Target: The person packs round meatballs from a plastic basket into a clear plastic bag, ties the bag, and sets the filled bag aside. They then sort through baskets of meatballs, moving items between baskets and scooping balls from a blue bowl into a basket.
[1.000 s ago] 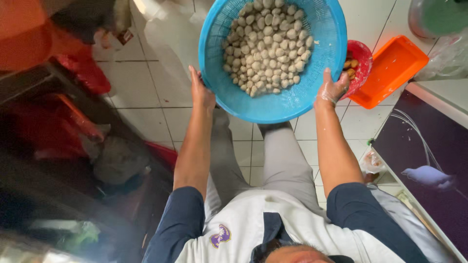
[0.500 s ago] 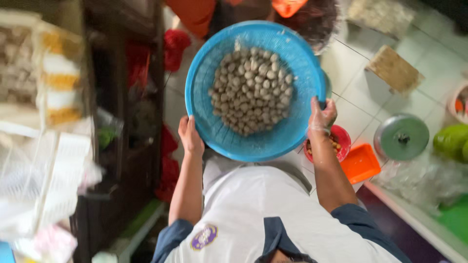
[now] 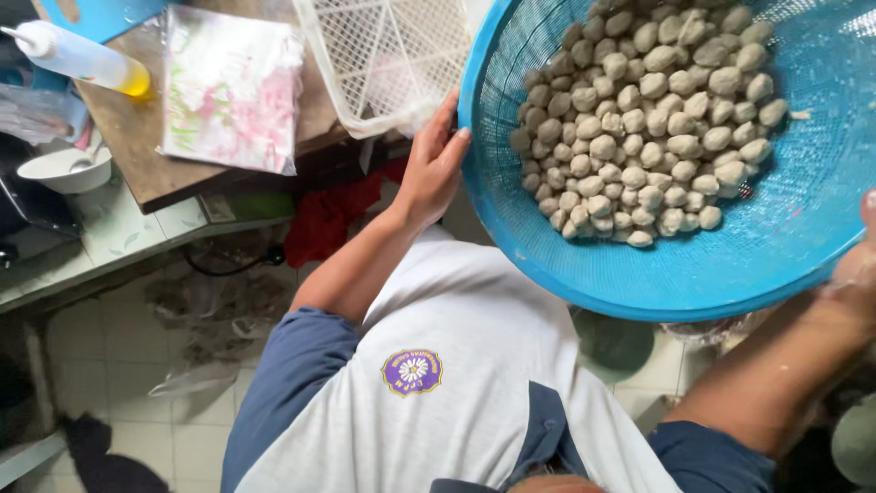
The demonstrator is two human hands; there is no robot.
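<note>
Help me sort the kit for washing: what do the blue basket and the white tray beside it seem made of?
The blue basket, held by the left hand and right hand, looks like moulded plastic: uniform bright colour, fine perforated mesh, slight gloss. The white tray also seems plastic: a thin moulded lattice, matte finish.

Blue perforated plastic basket (image 3: 785,246)

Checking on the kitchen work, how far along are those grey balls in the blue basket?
Done: many shaped grey balls lie heaped in the blue basket. In hand: left hand and right hand grip its rim, carrying it beside a white mesh tray. Left: the basket is not yet set down.
</note>
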